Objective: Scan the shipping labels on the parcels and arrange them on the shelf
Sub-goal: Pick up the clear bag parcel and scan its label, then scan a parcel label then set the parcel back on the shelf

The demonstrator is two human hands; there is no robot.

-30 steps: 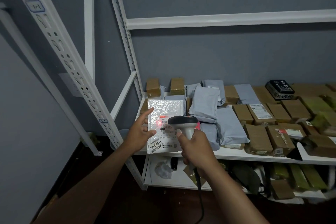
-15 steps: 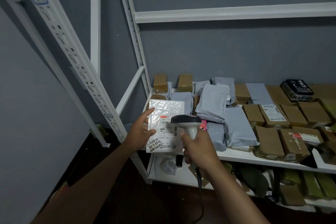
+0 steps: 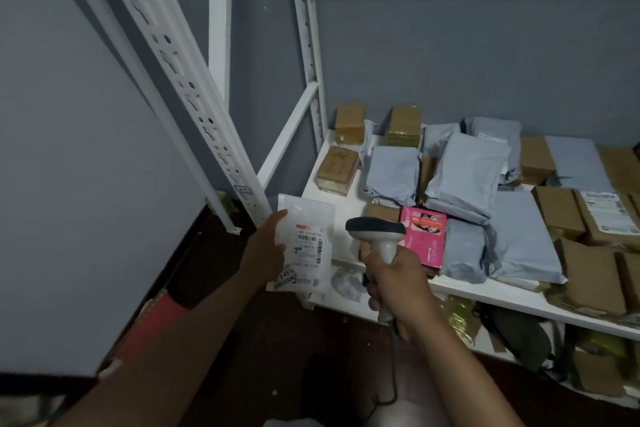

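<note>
My left hand (image 3: 266,251) grips a flat white bubble-wrap parcel (image 3: 306,243) by its left edge, label facing me, just off the front left corner of the white shelf (image 3: 332,184). My right hand (image 3: 394,279) holds a grey barcode scanner (image 3: 375,230) by its handle, head pointing away, right of the parcel. On the shelf lie grey mailer bags (image 3: 465,177), brown cardboard boxes (image 3: 337,166) and a pink box (image 3: 422,239).
A perforated white upright (image 3: 180,80) slants past the parcel on the left, with a grey wall behind. A lower shelf (image 3: 519,326) holds more packets. The scanner cable (image 3: 394,374) hangs over the dark floor. A red-edged carton (image 3: 149,326) lies at the lower left.
The parcel has moved left and down, away from the scanner, uncovering the pink box. The red scan light on the label is gone. The view has shifted closer to the shelf.
</note>
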